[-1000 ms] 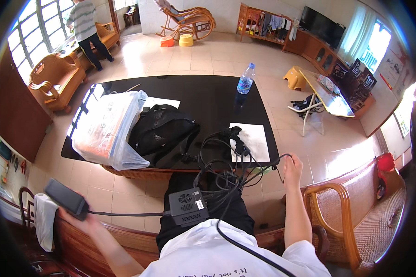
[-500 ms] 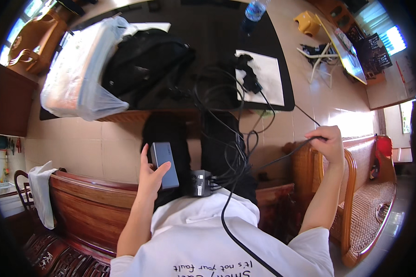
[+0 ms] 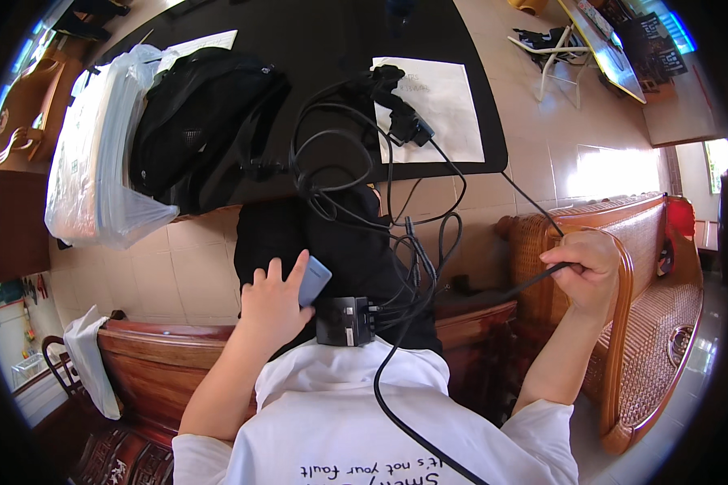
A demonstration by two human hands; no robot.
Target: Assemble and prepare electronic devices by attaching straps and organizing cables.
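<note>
My left hand (image 3: 273, 305) grips a blue-grey rectangular block (image 3: 315, 281) that looks like a power bank, above my lap. The block sits between index finger and thumb; the other fingers stick out. Beside it on my lap is a black box (image 3: 332, 323) with several cables plugged into one side. My right hand (image 3: 588, 260), out to the right, is closed around a black cable (image 3: 534, 282). More black cables (image 3: 416, 259) lie in loops from the box up to the table edge. A black strapped device (image 3: 400, 109) rests on white paper (image 3: 453, 101).
Ahead is a dark table (image 3: 332, 48) carrying a black backpack (image 3: 198, 121) and a white plastic bag (image 3: 97, 162) at the left. A wooden armchair (image 3: 639, 323) with a woven seat stands at the right. Behind my left arm is a wooden bench back (image 3: 170, 356).
My left hand has turned and shifted right, tilting the block nearer the black box. The right hand still holds the cable, a little lower and further right. My view has shifted too.
</note>
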